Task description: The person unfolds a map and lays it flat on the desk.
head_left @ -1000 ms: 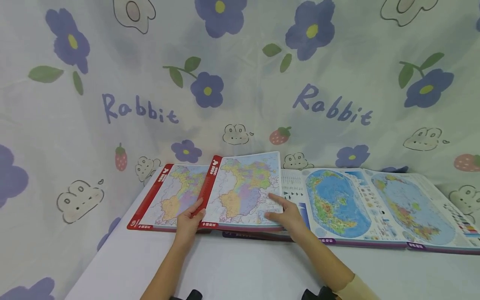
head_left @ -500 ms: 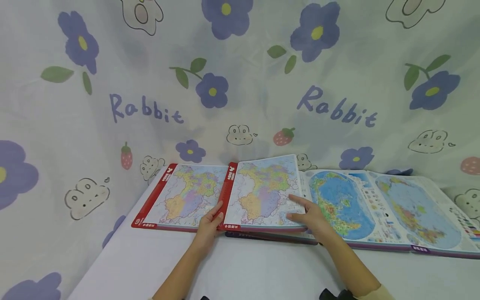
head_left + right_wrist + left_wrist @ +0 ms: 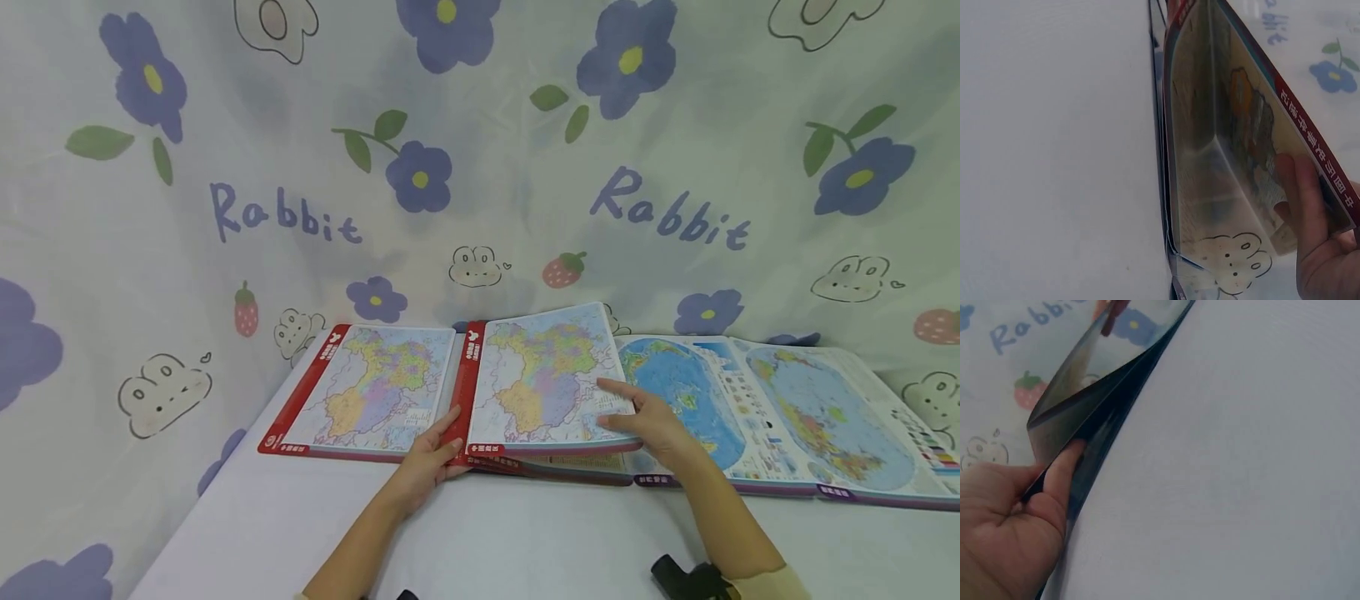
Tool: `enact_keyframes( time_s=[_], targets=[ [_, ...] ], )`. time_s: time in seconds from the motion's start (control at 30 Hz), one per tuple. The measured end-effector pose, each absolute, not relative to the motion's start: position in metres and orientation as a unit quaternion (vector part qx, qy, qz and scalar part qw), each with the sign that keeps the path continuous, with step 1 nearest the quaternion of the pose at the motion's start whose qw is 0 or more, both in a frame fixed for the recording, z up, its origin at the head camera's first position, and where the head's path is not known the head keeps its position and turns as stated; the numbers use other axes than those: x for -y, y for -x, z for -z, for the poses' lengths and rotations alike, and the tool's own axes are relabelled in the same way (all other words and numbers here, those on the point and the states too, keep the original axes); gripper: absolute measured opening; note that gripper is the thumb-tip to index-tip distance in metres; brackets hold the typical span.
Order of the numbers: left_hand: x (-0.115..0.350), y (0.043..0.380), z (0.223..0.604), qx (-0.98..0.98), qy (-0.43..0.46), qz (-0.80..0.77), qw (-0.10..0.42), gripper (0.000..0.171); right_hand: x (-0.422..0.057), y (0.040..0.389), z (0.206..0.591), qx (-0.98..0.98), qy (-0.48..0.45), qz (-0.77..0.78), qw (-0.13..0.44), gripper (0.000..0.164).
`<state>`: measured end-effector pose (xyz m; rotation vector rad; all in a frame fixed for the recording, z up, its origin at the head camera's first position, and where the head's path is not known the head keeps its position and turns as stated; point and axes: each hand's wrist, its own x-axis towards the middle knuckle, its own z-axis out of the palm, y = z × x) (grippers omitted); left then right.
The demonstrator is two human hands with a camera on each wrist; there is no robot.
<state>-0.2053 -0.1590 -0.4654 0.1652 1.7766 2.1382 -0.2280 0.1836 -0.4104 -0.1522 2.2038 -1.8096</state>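
White table (image 3: pixel 540 533), map (image 3: pixel 536 379), hands (image 3: pixel 422 471) (image 3: pixel 658 423) (part-curled, gripping it)

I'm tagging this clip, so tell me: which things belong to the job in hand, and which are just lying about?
Job in hand:
Held map: left hand on its red edge, right hand on the opposite edge.
Brown sheet below: perhaps; can't tell if joined.

Apparently lying about:
Left map
Middle world map
Right world map
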Motion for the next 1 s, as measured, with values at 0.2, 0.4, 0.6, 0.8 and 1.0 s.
enact_keyframes(
  time_s=[0.2,0.4,0.6,0.8,1.0],
  targets=[
    [0.159,0.207,0.467,-0.640,-0.066,-0.744,0.183,0.061,-0.196,0.227,0.404,-0.756,0.071,0.636,0.140,0.069],
    [0.159,0.209,0.467,-0.644,-0.062,-0.738,0.192,0.063,-0.212,0.225,0.395,-0.748,0.075,0.646,0.129,0.068],
    [0.159,0.208,0.467,-0.647,-0.061,-0.735,0.193,0.065,-0.232,0.220,0.380,-0.763,0.054,0.635,0.110,0.066],
    [0.158,0.209,0.469,-0.643,-0.055,-0.739,0.195,0.066,-0.250,0.215,0.372,-0.771,0.042,0.631,0.074,0.061],
    [0.159,0.209,0.469,-0.646,-0.048,-0.738,0.190,0.066,-0.266,0.210,0.370,-0.755,0.076,0.650,0.051,0.057]
  ],
)
